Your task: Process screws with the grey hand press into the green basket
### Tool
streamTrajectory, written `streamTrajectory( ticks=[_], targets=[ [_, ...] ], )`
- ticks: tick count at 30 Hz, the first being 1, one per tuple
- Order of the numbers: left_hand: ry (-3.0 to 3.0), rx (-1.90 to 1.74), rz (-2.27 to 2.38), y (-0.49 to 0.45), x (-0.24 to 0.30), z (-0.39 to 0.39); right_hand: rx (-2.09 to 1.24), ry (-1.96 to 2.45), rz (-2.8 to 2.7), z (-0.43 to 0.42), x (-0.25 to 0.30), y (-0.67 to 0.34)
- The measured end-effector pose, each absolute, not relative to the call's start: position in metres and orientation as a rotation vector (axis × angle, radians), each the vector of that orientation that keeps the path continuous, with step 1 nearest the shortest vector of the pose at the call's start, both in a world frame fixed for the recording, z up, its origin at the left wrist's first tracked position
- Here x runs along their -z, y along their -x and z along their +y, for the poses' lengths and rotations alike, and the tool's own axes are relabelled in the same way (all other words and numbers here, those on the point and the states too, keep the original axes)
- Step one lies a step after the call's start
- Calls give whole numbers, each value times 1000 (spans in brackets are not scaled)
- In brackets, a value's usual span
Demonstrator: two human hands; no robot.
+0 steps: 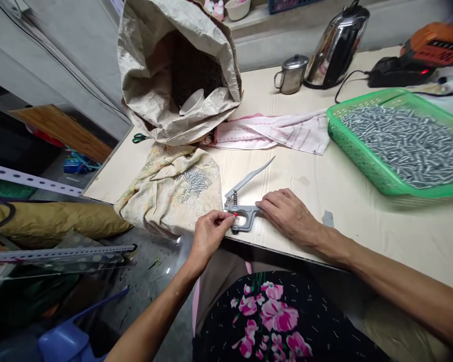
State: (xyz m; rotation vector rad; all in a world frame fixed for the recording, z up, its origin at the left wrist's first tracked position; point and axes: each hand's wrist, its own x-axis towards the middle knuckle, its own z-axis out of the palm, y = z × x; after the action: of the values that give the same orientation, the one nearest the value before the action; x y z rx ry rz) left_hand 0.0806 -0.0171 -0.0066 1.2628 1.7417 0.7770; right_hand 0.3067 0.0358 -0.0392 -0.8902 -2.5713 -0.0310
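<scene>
Near the table's front edge lies a pair of grey snap-fastener pliers [251, 213], its upper lever raised and slanting away above a small spring. My right hand [289, 213] has its fingers closed over the right end of the pliers' lower handle. At the jaw, my left hand [210, 230] pinches thumb and fingers together; what they hold is too small to make out. A small red spot shows beside those fingertips. Just left of the pliers, a pile of small silvery metal pieces [197, 182] rests on a patterned yellowish cloth [162, 176].
A green basket [377, 183] full of short metal pieces stands at right. Behind are a large open sack [143, 95] with a white bowl [192, 102] inside, a pink-white towel [279, 133], a lidded metal mug [292, 75], a kettle [337, 45], and green-handled scissors [140, 138].
</scene>
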Motion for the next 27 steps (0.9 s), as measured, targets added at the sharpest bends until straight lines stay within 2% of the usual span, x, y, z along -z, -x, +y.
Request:
streamTrajectory(
  ticks=[18,24,27],
  targets=[
    [-1431,-287,1804,-79,-1,3,-124,973,-2599,38,45,-302],
    [-1409,-217,1806,-82,-8,5,-357,951,-2655,51,29,-313],
    [-1390,-234,1837,-81,-4,3,-263,892,-2711,73,28,-322]
  ],
)
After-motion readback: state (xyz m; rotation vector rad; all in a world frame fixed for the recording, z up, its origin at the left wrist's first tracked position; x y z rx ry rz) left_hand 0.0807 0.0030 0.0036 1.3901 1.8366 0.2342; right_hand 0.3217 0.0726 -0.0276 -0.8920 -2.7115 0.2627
